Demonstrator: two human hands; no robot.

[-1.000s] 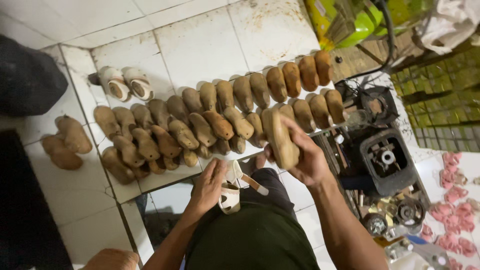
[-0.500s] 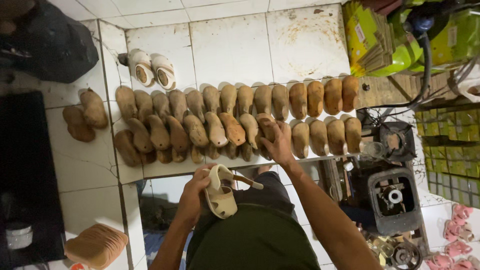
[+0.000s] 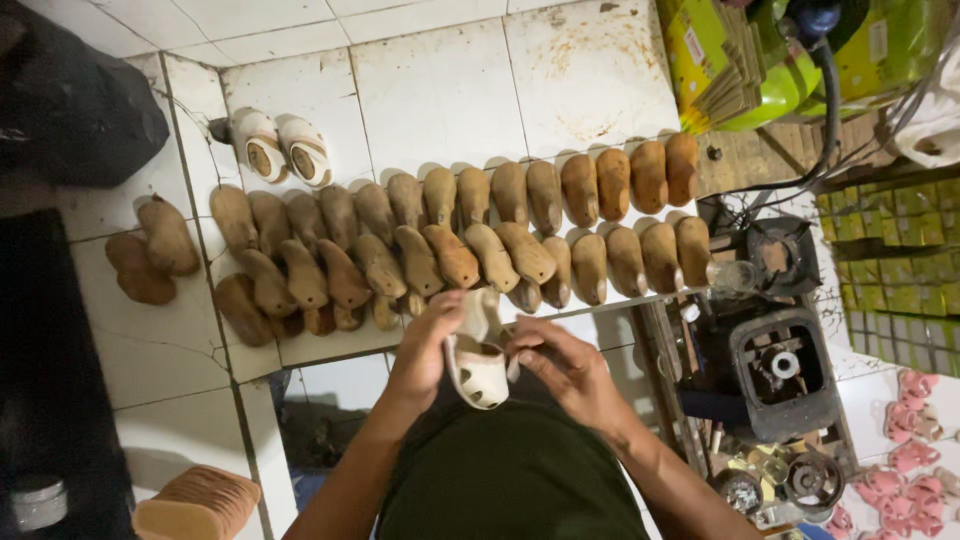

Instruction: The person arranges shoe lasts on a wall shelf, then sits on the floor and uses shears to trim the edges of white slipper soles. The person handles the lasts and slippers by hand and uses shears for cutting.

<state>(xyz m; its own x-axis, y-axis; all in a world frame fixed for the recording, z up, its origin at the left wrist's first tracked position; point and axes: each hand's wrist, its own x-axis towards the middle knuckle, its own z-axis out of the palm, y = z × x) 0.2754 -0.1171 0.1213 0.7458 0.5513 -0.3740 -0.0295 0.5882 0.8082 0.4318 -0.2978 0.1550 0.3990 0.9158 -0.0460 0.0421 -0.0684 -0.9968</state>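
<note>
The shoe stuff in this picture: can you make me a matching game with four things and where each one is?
Things:
1. cream shoe upper
2. wooden shoe lasts
3. pair of white shoes
4. pink pieces

Places:
A. lined up in rows on the white tiled floor
B. at the far right edge, past the dark machine
C. held between both hands, left hand and right hand
D. side by side above the left end of the rows

Pairs: 1-C, 2-A, 3-D, 4-B
</note>
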